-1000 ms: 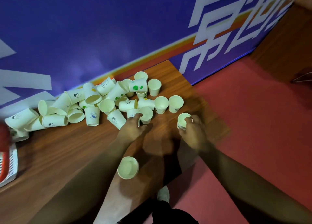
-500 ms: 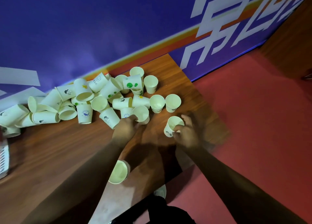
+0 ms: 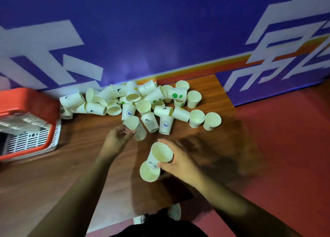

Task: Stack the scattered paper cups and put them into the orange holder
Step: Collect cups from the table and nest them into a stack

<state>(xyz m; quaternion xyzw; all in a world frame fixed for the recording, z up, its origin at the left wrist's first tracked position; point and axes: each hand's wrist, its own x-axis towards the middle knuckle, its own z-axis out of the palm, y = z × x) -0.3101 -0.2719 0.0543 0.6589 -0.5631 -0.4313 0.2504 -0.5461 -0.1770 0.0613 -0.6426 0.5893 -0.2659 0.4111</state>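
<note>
Overhead, a person leans over a wooden table point(image 3: 53, 174) set against a blue wall point(image 3: 160, 31) with large white lettering. The right hand point(image 3: 178, 163) has its fingers and thumb curled round a tilted paper cup point(image 3: 161, 153), mouth up, whose base meets the rim of a second cup point(image 3: 149, 172) standing near the table's front edge; whether it has entered that cup cannot be told. The left hand point(image 3: 117, 138) grips another cup point(image 3: 135, 128), tipped on its side at the near edge of the heap of cups point(image 3: 148, 97), which lies scattered along the wall, some upright and some toppled. The orange holder point(image 3: 30, 101), with a white lattice base, sits at the table's far left, just beside the heap's left end. A red floor point(image 3: 276, 147) shows to the right.
</note>
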